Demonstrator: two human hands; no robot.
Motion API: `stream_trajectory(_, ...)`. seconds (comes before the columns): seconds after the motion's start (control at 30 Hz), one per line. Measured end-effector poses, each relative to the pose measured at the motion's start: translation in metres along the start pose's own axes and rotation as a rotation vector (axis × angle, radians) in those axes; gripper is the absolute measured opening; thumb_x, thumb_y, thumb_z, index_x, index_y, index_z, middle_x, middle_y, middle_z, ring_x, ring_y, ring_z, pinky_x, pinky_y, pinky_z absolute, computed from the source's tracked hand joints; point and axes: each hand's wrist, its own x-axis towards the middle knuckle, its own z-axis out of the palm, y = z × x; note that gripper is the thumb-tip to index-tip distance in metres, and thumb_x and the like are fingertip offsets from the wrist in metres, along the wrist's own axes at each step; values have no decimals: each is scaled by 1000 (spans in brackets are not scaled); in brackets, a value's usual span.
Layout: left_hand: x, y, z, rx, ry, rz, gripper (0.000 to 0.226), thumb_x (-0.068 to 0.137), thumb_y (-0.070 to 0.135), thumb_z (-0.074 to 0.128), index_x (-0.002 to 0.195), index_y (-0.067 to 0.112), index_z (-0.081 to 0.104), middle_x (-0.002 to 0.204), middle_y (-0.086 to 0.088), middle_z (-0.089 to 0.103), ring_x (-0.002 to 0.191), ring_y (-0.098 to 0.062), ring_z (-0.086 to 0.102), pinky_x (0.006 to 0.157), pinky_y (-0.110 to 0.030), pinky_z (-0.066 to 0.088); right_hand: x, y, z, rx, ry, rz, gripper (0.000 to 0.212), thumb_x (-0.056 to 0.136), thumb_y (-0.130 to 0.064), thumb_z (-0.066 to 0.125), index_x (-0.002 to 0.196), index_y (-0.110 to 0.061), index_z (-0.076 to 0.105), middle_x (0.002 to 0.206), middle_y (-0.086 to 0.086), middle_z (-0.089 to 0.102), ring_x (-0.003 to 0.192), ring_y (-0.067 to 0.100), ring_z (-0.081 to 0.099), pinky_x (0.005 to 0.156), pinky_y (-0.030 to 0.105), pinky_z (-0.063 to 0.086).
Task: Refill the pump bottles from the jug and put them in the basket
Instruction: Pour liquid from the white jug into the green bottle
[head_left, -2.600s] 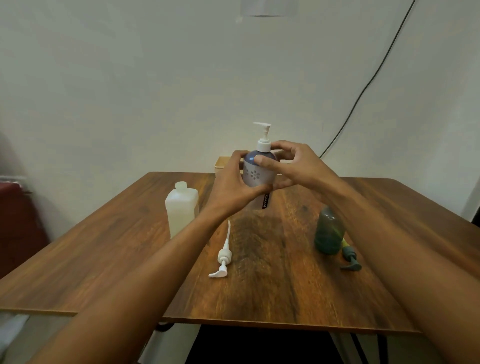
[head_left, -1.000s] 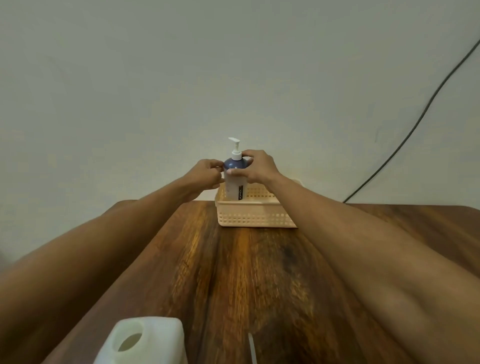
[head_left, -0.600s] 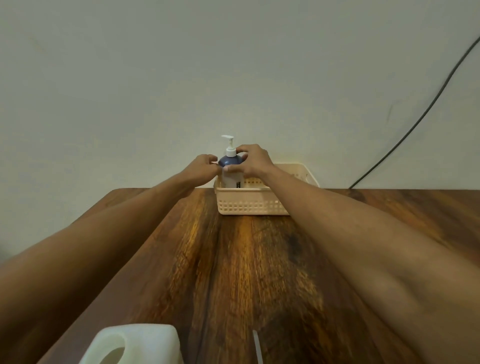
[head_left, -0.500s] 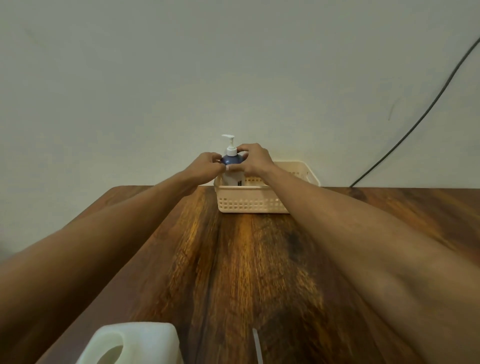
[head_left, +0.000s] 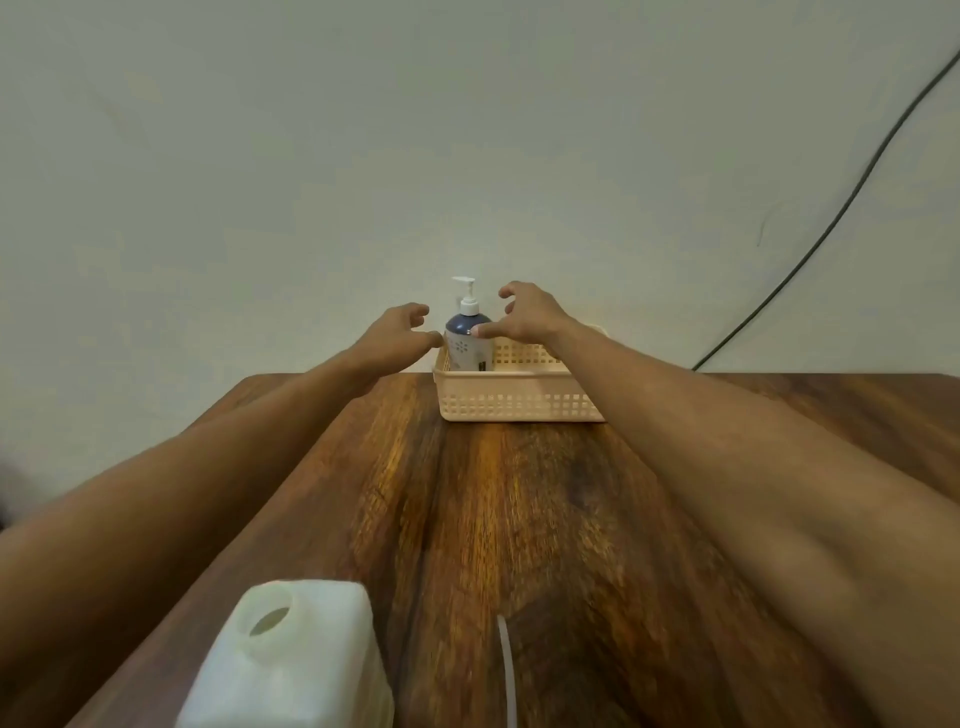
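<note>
A blue and white pump bottle (head_left: 467, 343) with a white pump head stands upright in the left end of a beige perforated basket (head_left: 514, 402) at the far edge of the wooden table. My left hand (head_left: 397, 332) hovers just left of the bottle, fingers spread, holding nothing. My right hand (head_left: 524, 317) is just right of the bottle, fingers apart, its thumb tip at the bottle's shoulder. The white jug (head_left: 291, 660) stands uncapped at the near edge, lower left.
A thin white dip tube (head_left: 506, 670) of a loose pump lies on the wooden table (head_left: 519, 519) near the jug. A black cable (head_left: 831, 218) runs down the wall at the right. The wall stands right behind the basket.
Both hands have let go of the pump bottle and spread away from it. The bottle now stands by itself in the basket.
</note>
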Motion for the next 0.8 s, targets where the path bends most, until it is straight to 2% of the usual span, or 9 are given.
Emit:
stream_trajectory(0.17,-41,21,-28,-9,19,44,60,99,22,63,154,16,41,156,-4,48,140,-22,47,110,-36,41,-41,-9,-60,-42,-14,-14,80,84,-41,88,149,-15,52,148,11,60,132,29,59,107,39,50)
stream_trajectory(0.37,-109,67,-48,0,9,134,56,100,24,63,152,17,45,152,-3,52,136,-21,52,114,-46,44,-125,-16,-135,-33,-68,-71,68,88,-38,85,147,-16,57,143,14,63,127,29,62,105,42,55)
stream_trajectory(0.47,-143,94,-56,-37,-28,196,54,99,24,64,150,15,47,148,-4,55,131,-19,55,107,-38,49,-172,-14,-168,-5,-106,-111,61,90,-35,84,144,-17,61,136,12,67,127,26,63,107,46,55)
stream_trajectory(0.57,-180,121,-60,-62,-66,246,54,99,24,64,149,15,47,145,-3,56,129,-16,56,102,-32,51,-219,-10,-194,9,-139,-141,56,91,-33,83,141,-18,64,132,10,70,124,20,65,105,43,57)
stream_trajectory(0.8,-251,167,-54,-124,-101,331,49,99,24,64,146,16,51,137,1,62,121,-12,63,99,-32,55,-311,5,-235,37,-128,-208,51,90,-42,82,136,-23,69,125,-1,74,118,10,70,97,35,61)
